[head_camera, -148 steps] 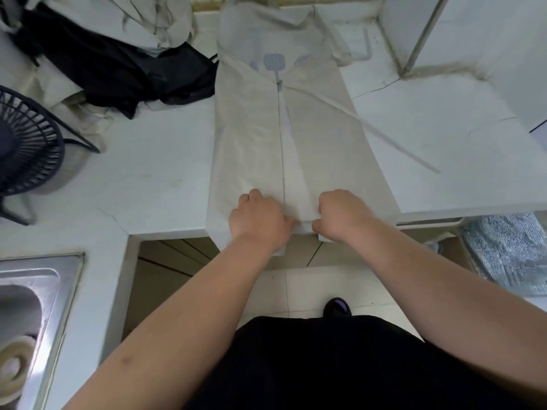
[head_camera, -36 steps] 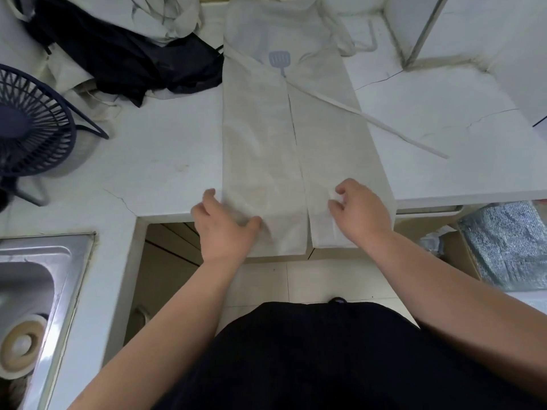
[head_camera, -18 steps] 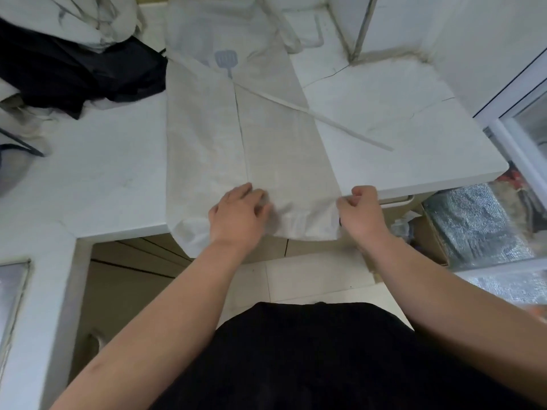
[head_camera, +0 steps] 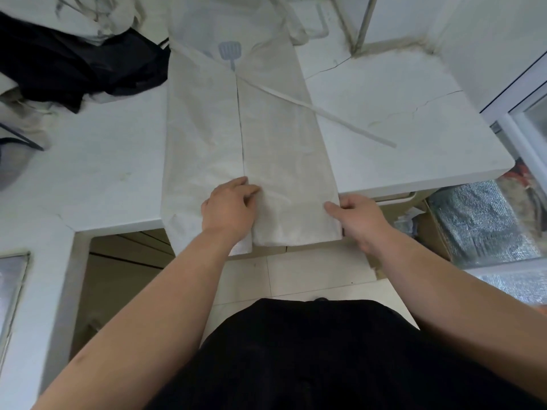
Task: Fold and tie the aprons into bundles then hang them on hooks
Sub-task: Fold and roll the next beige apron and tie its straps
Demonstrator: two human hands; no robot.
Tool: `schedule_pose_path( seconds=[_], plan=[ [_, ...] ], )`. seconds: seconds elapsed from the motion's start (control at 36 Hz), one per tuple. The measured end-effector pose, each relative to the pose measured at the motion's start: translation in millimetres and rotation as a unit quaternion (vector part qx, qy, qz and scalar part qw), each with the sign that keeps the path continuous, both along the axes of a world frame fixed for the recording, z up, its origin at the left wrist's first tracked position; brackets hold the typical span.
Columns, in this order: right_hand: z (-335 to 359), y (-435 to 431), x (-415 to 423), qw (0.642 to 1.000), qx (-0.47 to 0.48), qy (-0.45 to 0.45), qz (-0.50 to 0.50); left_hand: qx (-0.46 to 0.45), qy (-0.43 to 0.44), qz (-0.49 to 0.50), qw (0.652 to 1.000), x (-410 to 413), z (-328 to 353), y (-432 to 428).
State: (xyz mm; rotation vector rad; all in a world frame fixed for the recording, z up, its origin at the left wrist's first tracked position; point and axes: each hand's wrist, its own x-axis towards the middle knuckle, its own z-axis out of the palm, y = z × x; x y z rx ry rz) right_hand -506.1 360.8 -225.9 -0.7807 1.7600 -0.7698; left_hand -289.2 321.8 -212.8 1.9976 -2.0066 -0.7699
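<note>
My left hand [head_camera: 229, 210] lies flat, fingers together, pressing down on the pale beige fabric apron [head_camera: 266, 137] where its two folded-in side panels meet, and my right hand [head_camera: 358, 217] pinches the apron's right edge between thumb and fingers, closed on the cloth just past the lip of the white stone counter [head_camera: 97, 173].

To the far left a heap of black and cream cloth [head_camera: 74, 60] sits on the counter, probably more aprons waiting, though I cannot tell how many. The apron I hold lies lengthwise down the middle of the counter, its hem hanging over the near edge, a blue spatula print [head_camera: 230, 54] showing at the bib. To the right, one long white tie strap [head_camera: 325, 113] trails diagonally across the bare counter.

I judge the task early: the sides are folded inward into a long strip, but rolling or folding it up, tying it with the strap and hanging it all remain; no hooks are in view
</note>
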Motion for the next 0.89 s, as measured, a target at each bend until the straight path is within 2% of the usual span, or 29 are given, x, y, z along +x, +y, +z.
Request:
schedule_pose_path(
  seconds=[0.06,0.17,0.25,0.36,0.53,0.75,0.89],
  plan=[
    [3,-2,1,0.999,0.005,0.016,0.027,0.008,-0.002,-0.013,1.000,1,1,1],
    [14,-10,6,0.971,-0.024,0.220,0.086,0.033,-0.012,-0.047,0.998,4,4,3],
    [22,-17,9,0.945,-0.030,0.303,0.118,0.038,0.017,-0.058,0.997,5,9,4],
    [34,-29,17,0.932,-0.034,0.314,0.177,0.022,0.063,-0.025,0.997,14,20,6],
    [52,-54,43,0.934,-0.078,0.298,0.184,0.013,0.083,0.016,0.996,42,34,1],
    [61,-86,63,0.934,-0.091,0.299,0.175,-0.002,0.042,0.035,0.998,68,43,-34],
    [63,-105,57,0.926,-0.059,0.310,0.205,0.047,-0.025,0.034,0.998,65,39,-54]
  ],
)
